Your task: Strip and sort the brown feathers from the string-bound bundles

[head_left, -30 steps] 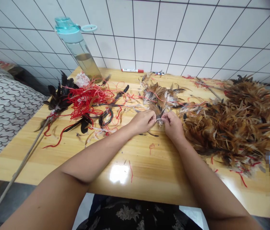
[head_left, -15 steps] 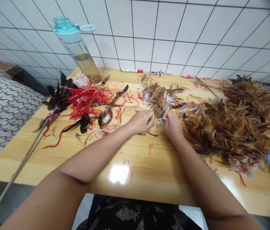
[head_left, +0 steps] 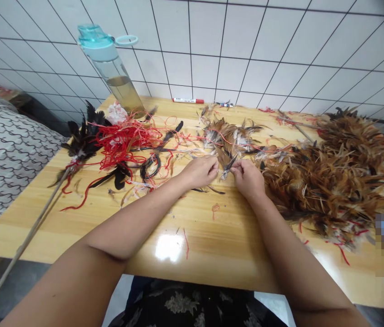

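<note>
My left hand (head_left: 202, 171) is closed in a fist just above the middle of the table, its fingertips curled out of sight. Whatever it may hold is hidden. Across a small gap, my right hand (head_left: 249, 178) is pinched, thumb against fingers. Right at its fingertips lies a small dark feather (head_left: 231, 163) with pale fluff at its base; I cannot tell whether the fingers grip it or only touch it. Behind both hands sits a small heap of brown feathers (head_left: 234, 136) with white down.
A big mound of brown feathers (head_left: 321, 181) covers the right side. On the left are tangled red string (head_left: 127, 136), black feathers (head_left: 86, 131) tied to a long stick (head_left: 42, 218), and a tall water bottle (head_left: 123, 93). A red marker (head_left: 187, 101) lies by the tiled wall.
My right hand has shifted slightly right and turned, showing more of its fingers. The thin pale strand that ran between my hands no longer shows. My left hand has barely moved.
</note>
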